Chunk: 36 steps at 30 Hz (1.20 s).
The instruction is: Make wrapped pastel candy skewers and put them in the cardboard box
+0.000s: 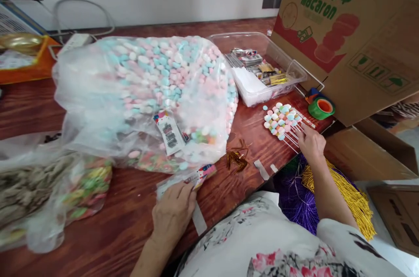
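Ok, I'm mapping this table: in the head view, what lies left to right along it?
Orange tray → big candy bag → clear plastic bin → candy skewers → green tape roll → cardboard box.

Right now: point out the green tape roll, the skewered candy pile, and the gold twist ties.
green tape roll (321,108), head view, on its green outer rim.
skewered candy pile (280,119), head view, mid-cluster of candies.
gold twist ties (238,158), head view, middle of the bundle.

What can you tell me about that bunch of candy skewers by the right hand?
The candy skewers lie flat on the brown wooden table, near its right edge, fanned side by side. Each thin pale stick carries small round pastel pieces in pink, blue and white, clustered at the upper left. The bare stick ends point toward the right hand, whose fingers rest on them.
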Available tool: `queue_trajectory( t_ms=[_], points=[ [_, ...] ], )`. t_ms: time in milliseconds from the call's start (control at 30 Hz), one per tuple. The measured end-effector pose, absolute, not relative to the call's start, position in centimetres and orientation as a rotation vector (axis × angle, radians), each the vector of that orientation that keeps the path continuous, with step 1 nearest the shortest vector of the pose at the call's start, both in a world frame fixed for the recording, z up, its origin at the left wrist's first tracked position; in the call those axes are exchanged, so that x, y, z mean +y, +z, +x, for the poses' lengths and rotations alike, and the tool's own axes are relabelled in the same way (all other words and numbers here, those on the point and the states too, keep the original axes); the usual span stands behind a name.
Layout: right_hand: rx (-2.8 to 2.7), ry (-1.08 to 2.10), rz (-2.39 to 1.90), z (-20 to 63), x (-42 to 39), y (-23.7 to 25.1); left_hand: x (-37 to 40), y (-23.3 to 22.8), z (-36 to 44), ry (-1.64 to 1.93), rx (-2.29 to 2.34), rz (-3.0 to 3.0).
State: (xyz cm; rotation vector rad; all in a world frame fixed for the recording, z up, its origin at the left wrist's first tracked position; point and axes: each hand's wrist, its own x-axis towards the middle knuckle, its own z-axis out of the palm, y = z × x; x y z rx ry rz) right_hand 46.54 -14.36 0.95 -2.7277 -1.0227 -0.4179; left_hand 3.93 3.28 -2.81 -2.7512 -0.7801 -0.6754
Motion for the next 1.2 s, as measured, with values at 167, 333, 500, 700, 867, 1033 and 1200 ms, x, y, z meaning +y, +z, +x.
queue_trajectory(
  t_ms=[167, 333, 500, 700, 867, 1033, 1200],
  points=[
    [-1.11, -0.451, -2.64, 47.5, -13.0, 1.2, 2.5, -2.8, 4.4, -0.614, -0.929, -2.756],
    [-1.194, -0.503, -2.764, 48.7, -11.0, 3.9, 3.1, -2.9, 4.7, -0.765, -1.068, -2.846],
    [-1.31, -0.594, -2.728, 49.3, -10.6, 7.9, 2.8, -3.2, 4.5, -0.841, -1.052, -2.881],
    [-1.833, -0.418, -2.573, 45.9, -11.5, 13.4, 2.0, -3.1, 3.3, -0.708, -0.951, -2.967],
    [-2.378, -0.077, -2.671, 42.3, -8.0, 13.9, 2.2, -2.9, 3.6, -0.705, -1.015, -3.002],
    [-2.575, -0.036, -2.639, 41.3, -5.4, 13.1, 2.5, -3.0, 3.9, -0.954, -1.128, -3.002],
    [-2.608, -0.054, -2.533, 41.1, -5.4, 14.2, 2.6, -3.1, 3.5, -0.883, -1.118, -3.039]
  ],
)
